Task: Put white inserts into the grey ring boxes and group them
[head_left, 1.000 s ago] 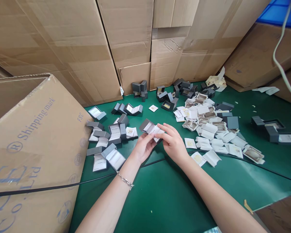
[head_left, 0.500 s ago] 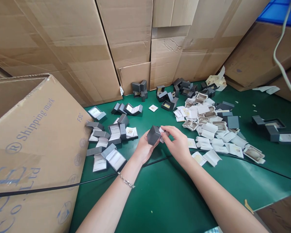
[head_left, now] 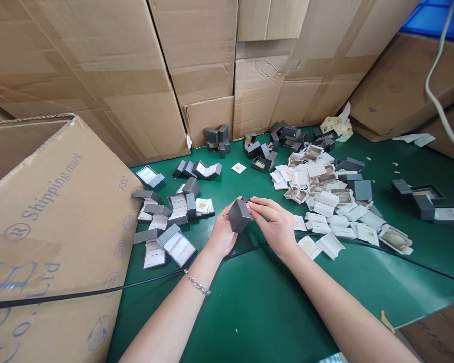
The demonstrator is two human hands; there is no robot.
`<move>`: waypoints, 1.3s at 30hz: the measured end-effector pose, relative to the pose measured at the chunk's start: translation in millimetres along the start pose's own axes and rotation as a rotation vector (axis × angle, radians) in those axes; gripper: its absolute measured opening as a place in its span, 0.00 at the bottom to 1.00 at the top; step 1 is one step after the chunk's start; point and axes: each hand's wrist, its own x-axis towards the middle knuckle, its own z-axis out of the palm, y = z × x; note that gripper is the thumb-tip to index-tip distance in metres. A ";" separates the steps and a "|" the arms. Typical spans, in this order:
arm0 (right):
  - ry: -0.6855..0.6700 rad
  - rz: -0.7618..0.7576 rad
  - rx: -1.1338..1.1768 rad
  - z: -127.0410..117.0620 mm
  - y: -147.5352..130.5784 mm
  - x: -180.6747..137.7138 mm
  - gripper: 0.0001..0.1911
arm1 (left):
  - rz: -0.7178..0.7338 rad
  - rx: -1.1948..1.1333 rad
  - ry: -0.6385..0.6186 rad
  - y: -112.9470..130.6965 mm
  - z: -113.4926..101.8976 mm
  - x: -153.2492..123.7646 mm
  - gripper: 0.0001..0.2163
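A small dark grey box [head_left: 239, 216] is held above the green table [head_left: 272, 297]. My left hand [head_left: 223, 233] grips it from below and behind, fingers wrapped round it. My right hand [head_left: 275, 223] presses its fingertips against the box's right side, where a bit of white insert shows. Several open grey boxes with white inserts [head_left: 176, 246] lie to the left of my hands. A heap of white insert cards [head_left: 325, 201] lies to the right.
A large cardboard box printed "Shipping mark" [head_left: 49, 222] stands at the left. Stacked cartons [head_left: 196, 65] wall off the back. More grey boxes [head_left: 423, 199] sit at the far right. A black cable [head_left: 98, 291] runs across the table under my arms.
The box was open with its white insert showing a second ago. It has since been shut and turned, and both hands have drawn slightly closer together around it.
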 end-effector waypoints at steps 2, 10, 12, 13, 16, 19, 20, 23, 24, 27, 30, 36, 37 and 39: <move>0.014 0.018 0.032 1.3 0.2 -1.6 0.07 | 0.006 0.004 -0.005 -0.1 0.8 -0.2 0.15; -0.040 0.080 0.031 -0.2 -3.1 1.2 0.06 | 0.021 0.042 0.027 -0.2 0.5 0.1 0.19; -0.061 0.082 0.034 -0.5 -2.6 1.9 0.07 | 0.029 0.046 0.035 -0.7 0.2 0.1 0.20; -0.068 0.079 0.035 -0.4 -2.2 2.0 0.07 | 0.037 0.053 0.038 -1.2 -0.3 0.2 0.20; -0.067 0.073 0.032 0.5 -1.0 1.5 0.06 | 0.074 0.124 0.067 -3.5 -4.1 1.2 0.22; -0.060 0.105 0.046 2.3 -1.0 0.8 0.06 | 0.125 0.239 0.105 -5.8 -8.7 2.3 0.24; -0.062 0.121 0.059 2.9 -1.0 0.6 0.06 | 0.141 0.267 0.112 -6.3 -9.9 2.5 0.24; -0.079 0.164 0.104 4.2 -0.6 0.3 0.06 | 0.156 0.300 0.120 -6.9 -11.2 2.7 0.24; -0.088 0.173 0.117 4.3 -0.2 0.3 0.06 | 0.153 0.300 0.118 -6.9 -11.2 2.6 0.24; -0.105 0.194 0.131 3.7 0.2 0.6 0.07 | 0.153 0.296 0.114 -6.9 -10.6 2.7 0.23; -0.091 0.225 0.113 2.1 -1.7 1.5 0.06 | 0.155 0.294 0.108 -7.3 -9.5 3.0 0.21; -0.052 0.334 0.148 0.5 -2.4 1.9 0.07 | 0.154 0.283 0.075 -5.7 -5.9 2.4 0.19; -0.049 0.349 0.167 0.3 -0.8 2.1 0.07 | 0.147 0.284 0.057 -4.6 -5.4 2.1 0.19; -0.084 0.387 0.228 -0.6 3.0 3.5 0.11 | 0.129 0.293 0.004 -2.1 -4.5 1.4 0.19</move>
